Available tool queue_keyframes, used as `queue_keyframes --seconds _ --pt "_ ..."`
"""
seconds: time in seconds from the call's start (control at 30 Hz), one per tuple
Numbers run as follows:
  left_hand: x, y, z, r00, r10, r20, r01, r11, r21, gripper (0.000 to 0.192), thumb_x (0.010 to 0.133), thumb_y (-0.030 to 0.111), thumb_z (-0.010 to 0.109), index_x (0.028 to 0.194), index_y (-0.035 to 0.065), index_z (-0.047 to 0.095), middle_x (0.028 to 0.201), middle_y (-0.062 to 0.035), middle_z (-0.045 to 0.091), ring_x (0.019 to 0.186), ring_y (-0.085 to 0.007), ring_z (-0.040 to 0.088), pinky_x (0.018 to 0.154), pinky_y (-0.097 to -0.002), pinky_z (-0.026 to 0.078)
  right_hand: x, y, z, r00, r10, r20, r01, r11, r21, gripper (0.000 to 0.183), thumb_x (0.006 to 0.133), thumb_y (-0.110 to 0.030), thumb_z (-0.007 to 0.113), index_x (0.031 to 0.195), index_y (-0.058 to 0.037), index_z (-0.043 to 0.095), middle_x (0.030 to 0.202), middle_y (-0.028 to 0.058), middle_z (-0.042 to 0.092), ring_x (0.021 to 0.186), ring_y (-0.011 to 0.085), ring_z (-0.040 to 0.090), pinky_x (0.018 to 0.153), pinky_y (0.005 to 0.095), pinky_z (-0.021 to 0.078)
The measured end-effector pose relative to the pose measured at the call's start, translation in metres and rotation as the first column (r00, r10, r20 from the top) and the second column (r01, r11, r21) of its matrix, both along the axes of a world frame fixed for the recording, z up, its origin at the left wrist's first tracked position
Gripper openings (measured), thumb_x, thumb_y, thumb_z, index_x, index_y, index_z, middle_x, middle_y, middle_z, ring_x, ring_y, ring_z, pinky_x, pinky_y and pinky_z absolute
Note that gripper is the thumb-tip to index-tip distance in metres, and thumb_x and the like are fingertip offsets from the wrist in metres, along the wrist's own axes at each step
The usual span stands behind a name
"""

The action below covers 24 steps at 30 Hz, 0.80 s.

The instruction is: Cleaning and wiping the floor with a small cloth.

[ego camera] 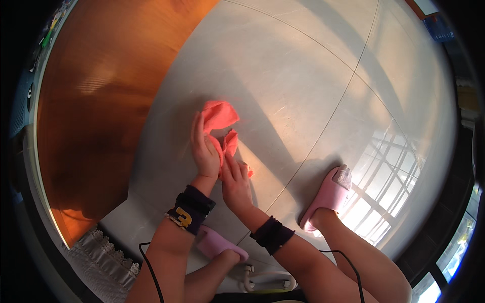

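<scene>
Both hands are together on a bright coral-pink cloth (221, 114), just above or against the grey tiled floor (303, 94); I cannot tell which. My left hand (204, 151) lies along the cloth's left side, fingers pointing away from me, with a fold pressed at the palm. Close beside it, my right hand (235, 183) has its fingertips on the near part of the cloth. A smaller flap (231, 142) stands up between the hands, and a bit of cloth shows past the right fingers. Each wrist wears a dark band.
An orange-brown wooden panel (102, 94) rises on the left. My feet in pink slippers (327, 193) are on the floor, right and near centre. Lace-edged fabric (102, 257) hangs at lower left. A white tubular stool leg (248, 278) and black cables (151, 269) are near my body.
</scene>
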State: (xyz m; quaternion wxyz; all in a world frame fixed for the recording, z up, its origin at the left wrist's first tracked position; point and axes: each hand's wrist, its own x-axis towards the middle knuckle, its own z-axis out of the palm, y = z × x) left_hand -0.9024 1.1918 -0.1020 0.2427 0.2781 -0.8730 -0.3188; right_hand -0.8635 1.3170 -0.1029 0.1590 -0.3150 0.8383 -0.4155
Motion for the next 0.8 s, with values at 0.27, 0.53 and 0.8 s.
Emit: queue_keyframes --seconds 0.27,0.53,0.8 --pt "-0.036 -0.037 -0.047 0.954 0.081 0.289 -0.081 0.997 -0.011 0.047 0.098 0.002 0.039 0.144 -0.0008 0.038 0.153 -0.0203 0.033 0.14 -0.0357 0.034 0.116 -0.0425 0.033 -0.019 -0.018 -0.038 0.991 0.135 -0.004 -0.134 0.981 0.139 0.044 0.083 -0.01 0.056 0.126 -0.0011 0.058 0.145 0.0142 0.042 0.127 0.0314 0.046 0.104 0.0425 0.0425" --pt "-0.19 -0.044 -0.071 0.984 -0.175 0.02 0.176 0.981 -0.078 0.038 0.099 0.006 0.042 0.136 -0.0011 0.05 0.141 -0.0194 0.05 0.13 -0.0339 0.046 0.111 -0.0376 0.038 -0.154 -0.052 -0.032 0.952 -0.293 -0.087 0.298 0.953 0.048 0.051 0.08 0.001 0.058 0.13 -0.0059 0.058 0.137 0.0065 0.051 0.115 0.0317 0.049 0.1 0.0384 0.044" --pt "-0.141 -0.024 0.006 0.978 -0.011 -0.207 0.031 0.995 0.096 0.043 0.095 -0.003 0.037 0.134 0.0055 0.052 0.143 -0.0166 0.047 0.134 -0.0342 0.043 0.111 -0.0434 0.035 -0.174 -0.025 0.004 0.963 -0.246 -0.107 0.224 0.956 -0.188 0.044 0.077 0.003 0.061 0.12 -0.0064 0.064 0.125 0.0127 0.057 0.107 0.0341 0.05 0.094 0.0414 0.0447"
